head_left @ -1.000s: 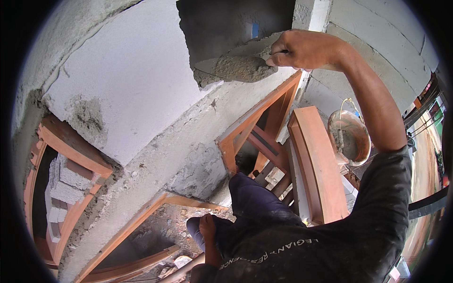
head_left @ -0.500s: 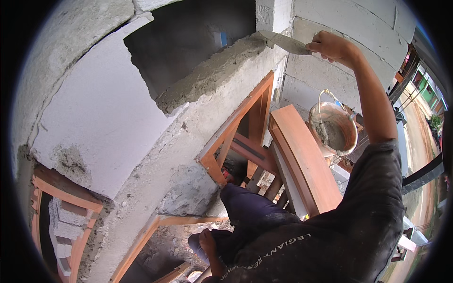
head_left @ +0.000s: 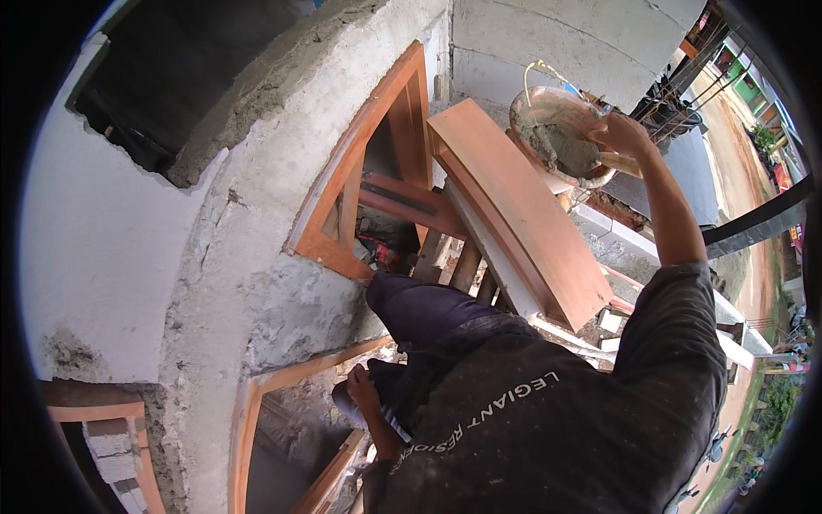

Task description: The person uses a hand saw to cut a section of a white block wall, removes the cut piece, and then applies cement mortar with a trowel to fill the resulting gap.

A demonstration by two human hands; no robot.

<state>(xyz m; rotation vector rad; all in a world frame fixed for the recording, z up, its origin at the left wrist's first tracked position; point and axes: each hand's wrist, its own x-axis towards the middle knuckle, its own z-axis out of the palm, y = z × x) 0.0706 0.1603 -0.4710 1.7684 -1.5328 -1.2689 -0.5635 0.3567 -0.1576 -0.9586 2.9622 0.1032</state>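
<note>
My right hand [head_left: 622, 135] is at the right rim of a mortar-crusted bucket [head_left: 556, 101], its fingers closed round the trowel. The trowel's blade is hard to make out from here. Wet grey mortar [head_left: 572, 154] lies inside the bucket, whose wire handle [head_left: 528, 79] stands up at the far left of its rim. Low beside my leg, my left hand [head_left: 363, 391] has curled fingers against dark cloth; whatever they hold, if anything, is hidden.
Rough mortar [head_left: 235, 98] tops the wall edge below a dark opening at upper left. An orange wooden frame [head_left: 330, 250] is set in the wall. A long wooden box-like piece [head_left: 522, 210] lies between me and the bucket. Block wall [head_left: 548, 38] rises behind; a road [head_left: 745, 214] runs at right.
My right hand has come down from the mortared wall edge to the bucket with the trowel. The view has shifted right, so the wall opening appears further left.
</note>
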